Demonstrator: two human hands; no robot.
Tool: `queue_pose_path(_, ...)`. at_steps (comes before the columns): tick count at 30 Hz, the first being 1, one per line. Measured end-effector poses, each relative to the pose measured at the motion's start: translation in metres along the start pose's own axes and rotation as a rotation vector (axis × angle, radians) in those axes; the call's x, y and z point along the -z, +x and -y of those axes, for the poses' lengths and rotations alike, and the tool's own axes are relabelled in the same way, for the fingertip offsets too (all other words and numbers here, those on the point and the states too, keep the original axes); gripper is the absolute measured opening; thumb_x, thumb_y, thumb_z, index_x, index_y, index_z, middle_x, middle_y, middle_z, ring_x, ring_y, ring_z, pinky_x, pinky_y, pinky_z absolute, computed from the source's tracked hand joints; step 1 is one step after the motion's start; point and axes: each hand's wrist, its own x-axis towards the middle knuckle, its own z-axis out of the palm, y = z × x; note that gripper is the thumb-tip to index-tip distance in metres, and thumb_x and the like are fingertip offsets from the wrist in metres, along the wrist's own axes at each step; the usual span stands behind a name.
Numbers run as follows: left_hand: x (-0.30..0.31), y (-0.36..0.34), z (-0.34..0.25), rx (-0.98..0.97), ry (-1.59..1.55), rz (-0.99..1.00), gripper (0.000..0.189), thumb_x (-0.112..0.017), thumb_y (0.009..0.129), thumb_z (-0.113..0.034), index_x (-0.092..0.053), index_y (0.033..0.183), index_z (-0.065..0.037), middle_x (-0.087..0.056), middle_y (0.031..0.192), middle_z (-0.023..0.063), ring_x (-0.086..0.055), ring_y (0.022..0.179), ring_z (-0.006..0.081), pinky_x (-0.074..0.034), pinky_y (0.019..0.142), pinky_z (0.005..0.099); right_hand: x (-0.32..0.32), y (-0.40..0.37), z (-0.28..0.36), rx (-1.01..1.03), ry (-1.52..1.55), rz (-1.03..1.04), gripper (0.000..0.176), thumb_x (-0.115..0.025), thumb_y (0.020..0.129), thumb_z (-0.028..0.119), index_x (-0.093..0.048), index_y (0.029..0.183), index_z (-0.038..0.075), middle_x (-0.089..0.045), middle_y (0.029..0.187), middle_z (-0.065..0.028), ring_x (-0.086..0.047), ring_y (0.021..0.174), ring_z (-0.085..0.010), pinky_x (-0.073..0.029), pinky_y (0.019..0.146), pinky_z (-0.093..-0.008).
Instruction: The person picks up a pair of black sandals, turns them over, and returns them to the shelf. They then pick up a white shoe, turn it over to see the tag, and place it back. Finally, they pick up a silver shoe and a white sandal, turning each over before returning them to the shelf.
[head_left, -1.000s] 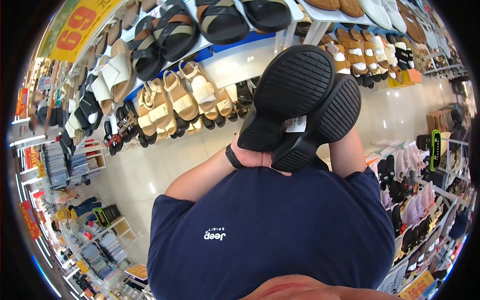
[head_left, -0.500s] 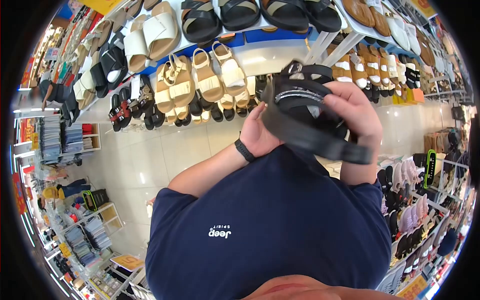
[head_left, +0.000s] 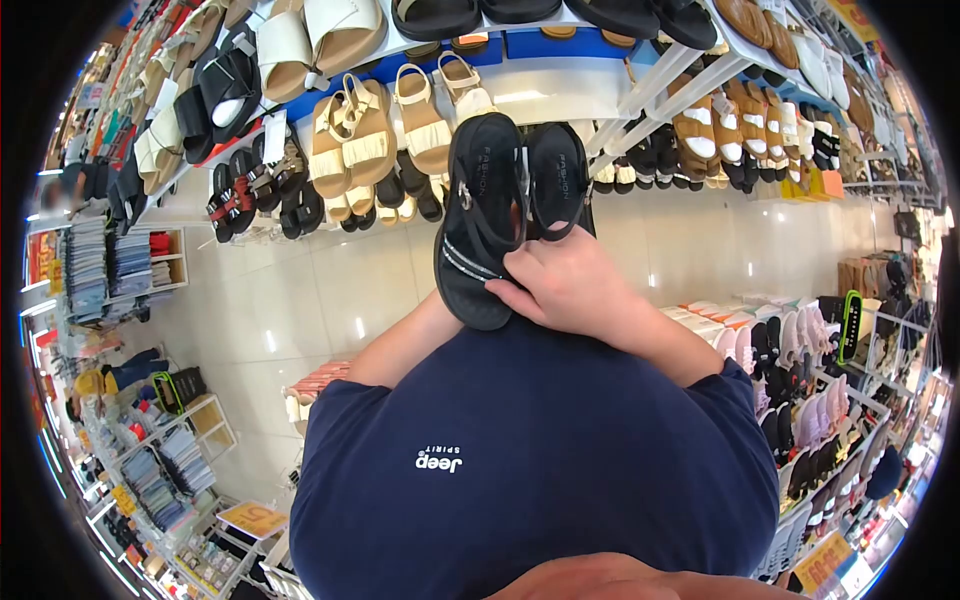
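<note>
A pair of black strappy sandals (head_left: pixel 487 180) is held up in front of my chest, soles down and insoles facing me, with "FASHION" printed on them. A glittery silver band crosses the strap of the left one. My right hand (head_left: pixel 570 280) is closed on the sandals, its thumb and fingers at the straps near the toe end. Behind the left sandal, my left hand is hidden; only its forearm (head_left: pixel 412 338) shows, and I cannot see how its fingers lie. The right sandal (head_left: pixel 560 178) is partly covered by my right hand.
Ahead, a white shelf (head_left: pixel 540 80) carries black and white slides, with beige sandals (head_left: pixel 368 135) hanging below. Brown sandals (head_left: pixel 695 135) hang to the right. More footwear racks (head_left: pixel 800 400) stand at lower right, and folded jeans (head_left: pixel 130 262) are stacked at left. Tiled floor (head_left: pixel 300 290) lies between.
The sandals have swung from a blurred, tilted position at the right to upright in the middle, insoles now facing me. My right hand moved left and down; my left hand went behind them.
</note>
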Motion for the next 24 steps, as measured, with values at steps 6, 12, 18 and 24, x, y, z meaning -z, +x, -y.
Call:
queue_pose_path(6, 0.01, 0.0, 0.0, 0.033, -0.058, 0.004, 0.034, -0.056, 0.094, -0.013, -0.051, 0.126, -0.004, -0.054, 0.123, 0.0065, -0.053, 0.112, 0.0178, -0.042, 0.099, 0.031, -0.005, -0.001, -0.001, -0.068, -0.019, 0.017, 0.026, -0.071, 0.079, 0.026, -0.054, 0.072, 0.008, -0.052, 0.061, -0.0046, -0.055, 0.061, -0.0228, -0.046, 0.065, -0.0346)
queue_pose_path(12, 0.013, 0.001, -0.002, 0.058, -0.058, 0.003, 0.033, -0.056, 0.094, -0.014, -0.051, 0.125, -0.004, -0.055, 0.122, 0.007, -0.053, 0.111, 0.0181, -0.042, 0.098, 0.031, -0.014, -0.001, 0.003, -0.184, 0.018, -0.014, 0.025, -0.069, 0.08, 0.025, -0.052, 0.073, 0.007, -0.053, 0.059, -0.0056, -0.055, 0.054, -0.0244, -0.046, 0.064, -0.036)
queue_pose_path(18, 0.018, 0.003, -0.001, 0.069, -0.056, 0.001, 0.032, -0.056, 0.094, -0.014, -0.052, 0.124, -0.004, -0.055, 0.12, 0.0074, -0.053, 0.109, 0.0184, -0.042, 0.097, 0.031, -0.016, 0.003, 0.003, -0.163, -0.016, -0.031, 0.026, -0.069, 0.08, 0.024, -0.051, 0.073, 0.007, -0.053, 0.059, -0.0054, -0.055, 0.053, -0.0243, -0.045, 0.062, -0.036)
queue_pose_path(24, 0.021, 0.001, -0.003, 0.066, -0.045, -0.002, 0.031, -0.056, 0.094, -0.015, -0.053, 0.123, -0.004, -0.056, 0.119, 0.0078, -0.053, 0.108, 0.0187, -0.042, 0.096, 0.031, -0.019, 0.005, 0.003, -0.166, -0.014, -0.023, 0.025, -0.069, 0.08, 0.024, -0.051, 0.073, 0.008, -0.053, 0.059, -0.0053, -0.055, 0.053, -0.0239, -0.043, 0.06, -0.0353)
